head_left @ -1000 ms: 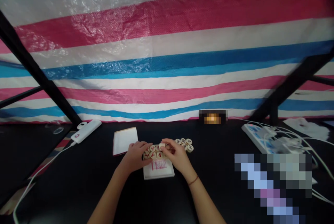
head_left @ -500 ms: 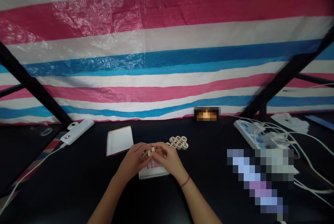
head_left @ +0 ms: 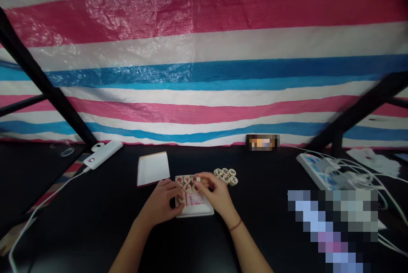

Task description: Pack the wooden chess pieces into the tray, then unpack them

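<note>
A shallow white box point(head_left: 194, 210) lies on the black table, with several round wooden chess pieces point(head_left: 185, 183) marked in red packed into its far end. My left hand point(head_left: 163, 201) rests curled against the box's left edge, fingers on it. My right hand point(head_left: 214, 191) is over the box's right side, its fingertips pinched on one pale chess piece point(head_left: 198, 178) above the rows. A small cluster of loose chess pieces point(head_left: 225, 175) with black marks lies on the table just right of the box.
The box's white lid point(head_left: 153, 168) lies to the left. A white power bank point(head_left: 102, 153) with a cable sits far left. A power strip point(head_left: 318, 167) with tangled white cables is at the right. A striped tarp hangs behind the table, with black frame bars on both sides.
My hands, bunched together over the pieces half a second ago, have parted. The left has dropped to the box's edge. The right holds one piece over the rows.
</note>
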The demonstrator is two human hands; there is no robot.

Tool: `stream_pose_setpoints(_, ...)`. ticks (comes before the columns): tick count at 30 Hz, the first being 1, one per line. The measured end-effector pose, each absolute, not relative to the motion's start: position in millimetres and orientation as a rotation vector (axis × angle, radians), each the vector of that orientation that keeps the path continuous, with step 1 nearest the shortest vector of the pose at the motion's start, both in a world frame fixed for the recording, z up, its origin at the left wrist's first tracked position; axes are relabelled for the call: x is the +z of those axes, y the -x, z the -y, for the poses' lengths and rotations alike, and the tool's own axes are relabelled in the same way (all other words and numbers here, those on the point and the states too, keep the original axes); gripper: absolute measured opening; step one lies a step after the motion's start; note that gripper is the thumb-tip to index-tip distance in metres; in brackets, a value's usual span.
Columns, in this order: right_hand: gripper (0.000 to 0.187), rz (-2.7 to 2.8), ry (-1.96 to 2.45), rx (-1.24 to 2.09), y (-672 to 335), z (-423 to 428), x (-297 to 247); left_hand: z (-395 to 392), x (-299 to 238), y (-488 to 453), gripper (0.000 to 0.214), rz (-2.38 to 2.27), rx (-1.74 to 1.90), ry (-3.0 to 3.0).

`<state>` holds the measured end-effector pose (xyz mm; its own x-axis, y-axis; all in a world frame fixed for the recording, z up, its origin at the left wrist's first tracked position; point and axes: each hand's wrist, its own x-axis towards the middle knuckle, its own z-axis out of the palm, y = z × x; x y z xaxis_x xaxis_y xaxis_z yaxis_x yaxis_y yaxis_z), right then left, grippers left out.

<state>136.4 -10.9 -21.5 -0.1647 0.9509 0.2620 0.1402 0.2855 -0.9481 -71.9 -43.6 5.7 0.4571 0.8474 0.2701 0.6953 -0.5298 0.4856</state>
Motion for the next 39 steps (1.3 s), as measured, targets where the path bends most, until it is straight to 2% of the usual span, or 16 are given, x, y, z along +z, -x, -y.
stream_pose_setpoints(6, 0.025, 1.563, 1.063, 1.022, -138.0, 10.6, -23.2, 43.6, 3.1, 75.8, 0.009, -1.324, 0.665, -2.464)
stream_pose_setpoints(11, 0.016, 1.671, 0.942, 0.905, -136.7, 13.8, -17.5, 43.1, 2.0, 75.6, 0.008, -1.357, 0.666, -2.435)
stream_pose_setpoints(16, 0.023, 1.872, 0.893, 0.752, -131.3, 27.2, -6.1, 45.0, 3.6, 72.4, 0.012, -1.292, 0.684, -2.433)
stream_pose_setpoints(19, 0.024, 2.002, 0.923, 0.668, -125.8, 37.2, -2.7, 42.9, 1.0, 74.6, 0.014, -1.282, 0.772, -2.394)
stream_pose_setpoints(23, 0.015, 2.19, 0.971, 0.593, -116.4, 43.7, -1.5, 35.6, -6.9, 82.2, 0.019, -1.362, 0.998, -2.245)
stream_pose_setpoints(27, 0.008, 2.354, 1.014, 0.55, -110.0, 42.5, 0.1, 31.9, -10.1, 87.2, 0.017, -1.401, 1.034, -2.148)
stream_pose_setpoints(32, 0.025, 2.449, 1.089, 0.52, -110.3, 38.9, 7.2, 33.1, -7.7, 86.2, 0.018, -1.432, 0.963, -2.109)
stream_pose_setpoints(39, 0.026, 2.586, 1.135, 0.457, -106.9, 33.8, 10.3, 33.1, -8.7, 85.7, 0.018, -1.469, 0.916, -2.085)
